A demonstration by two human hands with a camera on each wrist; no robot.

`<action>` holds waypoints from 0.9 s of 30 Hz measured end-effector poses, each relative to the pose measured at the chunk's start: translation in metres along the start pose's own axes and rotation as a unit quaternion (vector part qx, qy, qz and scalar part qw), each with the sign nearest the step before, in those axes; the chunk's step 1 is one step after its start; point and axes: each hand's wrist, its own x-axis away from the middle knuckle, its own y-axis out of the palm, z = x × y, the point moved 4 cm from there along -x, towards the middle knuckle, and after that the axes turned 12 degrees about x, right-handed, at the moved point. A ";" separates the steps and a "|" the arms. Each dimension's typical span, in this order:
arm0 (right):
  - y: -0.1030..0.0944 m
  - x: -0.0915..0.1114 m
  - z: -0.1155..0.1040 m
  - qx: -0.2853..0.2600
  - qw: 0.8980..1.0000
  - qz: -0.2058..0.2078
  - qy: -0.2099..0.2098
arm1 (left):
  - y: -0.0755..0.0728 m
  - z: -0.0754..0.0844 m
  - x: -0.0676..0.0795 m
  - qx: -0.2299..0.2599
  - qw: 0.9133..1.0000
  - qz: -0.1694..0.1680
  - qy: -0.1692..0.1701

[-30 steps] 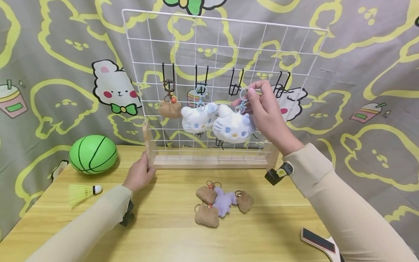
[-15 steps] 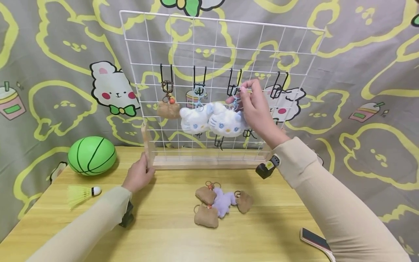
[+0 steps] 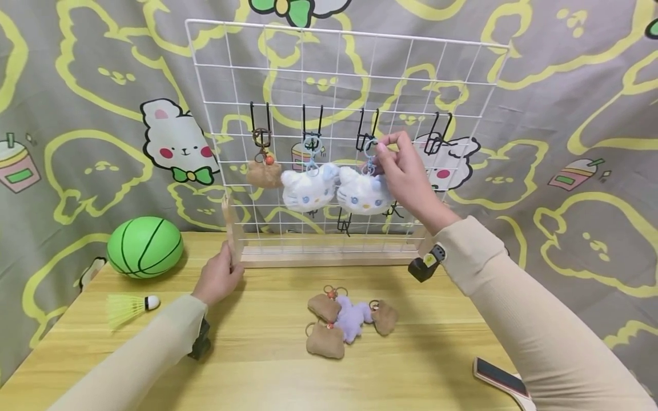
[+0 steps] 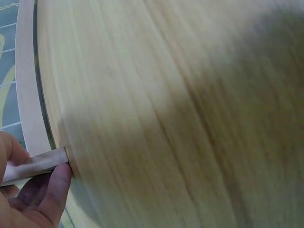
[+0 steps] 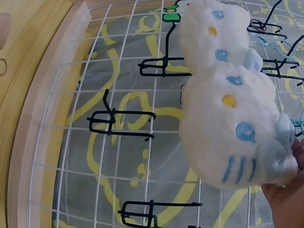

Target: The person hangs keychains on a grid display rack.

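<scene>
1. Right hand (image 3: 408,171): narrow grip. My thumb and fingers pinch the pale blue ring (image 3: 370,148) of the right-hand white plush keychain (image 3: 362,195), which hangs below it in front of the wire grid (image 3: 339,73).
2. Position of that ring: at the tip of the third black hook (image 3: 366,137), counted from the grid's left edge. I cannot tell whether it is over the prong.
3. Left hand (image 3: 218,277): holding. My thumb and fingers clasp the left wooden foot (image 3: 232,228) of the grid's stand, near the back edge of the desk (image 3: 257,365).
4. First hook: bears a brown plush keychain (image 3: 264,173). Second hook: bears another white plush keychain (image 3: 308,191), just beside the one in my grip.
5. Fourth hook (image 3: 437,137): fixed to the grid, towards its right edge.
6. Mid-desk, in front of the stand: three brown plush keychains (image 3: 325,341) lie about a purple plush (image 3: 350,321).
7. Desk, back left corner: green ball (image 3: 145,248). Left edge, nearer the front: yellow shuttlecock (image 3: 128,309), its white tip pointing right.
8. Desk, front right: a dark-faced, pale-rimmed paddle-like item (image 3: 500,378), partly covered by my right sleeve (image 3: 540,319).
</scene>
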 end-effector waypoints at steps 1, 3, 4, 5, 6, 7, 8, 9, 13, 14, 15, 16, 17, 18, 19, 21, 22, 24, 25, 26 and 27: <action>0.000 0.000 0.000 0.002 1.000 -0.003 0.002 | 0.000 0.000 0.000 0.000 1.000 0.000 0.001; 0.000 0.001 0.000 0.003 1.000 -0.011 0.007 | 0.000 0.000 0.001 0.000 1.000 0.000 0.001; -0.001 0.002 0.000 0.006 1.000 -0.013 0.010 | -0.001 0.000 0.001 0.001 1.000 0.000 0.001; -0.001 0.003 0.001 0.008 1.000 -0.016 0.015 | -0.001 0.000 0.002 0.001 1.000 0.001 0.000; -0.001 0.004 0.003 0.011 1.000 -0.017 0.020 | -0.001 -0.001 0.002 0.001 1.000 0.001 -0.001; -0.002 0.004 0.005 0.017 0.999 -0.018 0.025 | -0.001 0.000 0.002 0.000 1.000 0.001 -0.001; -0.003 0.006 0.006 0.023 0.999 -0.020 0.028 | -0.001 0.000 0.003 0.001 1.000 0.000 -0.003; -0.004 0.007 0.008 0.029 0.999 -0.021 0.031 | -0.001 0.000 0.002 0.001 1.000 -0.001 -0.004; -0.014 0.017 0.016 0.052 0.998 -0.031 0.031 | 0.000 0.000 0.001 0.002 1.000 -0.005 -0.006; -0.017 0.020 0.018 0.055 0.997 -0.034 0.030 | 0.000 0.000 0.001 0.002 1.000 -0.005 -0.006; -0.020 0.023 0.019 0.061 0.997 -0.034 0.029 | 0.000 0.000 0.000 0.002 1.000 -0.005 -0.004; -0.024 0.026 0.019 0.070 0.997 -0.034 0.030 | 0.000 0.001 0.000 0.002 1.000 -0.005 -0.003; -0.028 0.030 0.019 0.078 0.996 -0.033 0.030 | 0.000 0.001 0.000 0.001 1.000 -0.004 -0.002; -0.031 0.033 0.019 0.094 0.995 -0.032 0.031 | 0.000 0.001 -0.001 0.000 1.000 -0.004 -0.001; -0.034 0.037 0.019 0.108 0.993 -0.032 0.032 | 0.000 0.001 -0.001 0.000 1.000 -0.004 0.001; -0.038 0.045 0.019 0.136 0.990 -0.036 0.031 | 0.000 0.001 0.000 0.000 1.000 -0.003 0.001; -0.039 0.048 0.019 0.148 0.988 -0.038 0.030 | 0.000 0.000 0.000 0.000 1.000 -0.003 0.000; -0.042 0.056 0.018 0.168 0.985 -0.039 0.024 | 0.000 0.000 0.001 0.001 1.000 -0.004 -0.001; -0.043 0.061 0.017 0.174 0.984 -0.037 0.020 | 0.000 -0.001 0.001 0.002 1.000 -0.004 -0.001; -0.044 0.065 0.015 0.178 0.983 -0.032 0.013 | -0.001 -0.001 0.001 0.002 1.000 -0.005 -0.002; -0.045 0.070 0.013 0.189 0.982 -0.021 0.004 | -0.001 -0.001 0.001 0.003 1.000 -0.004 -0.001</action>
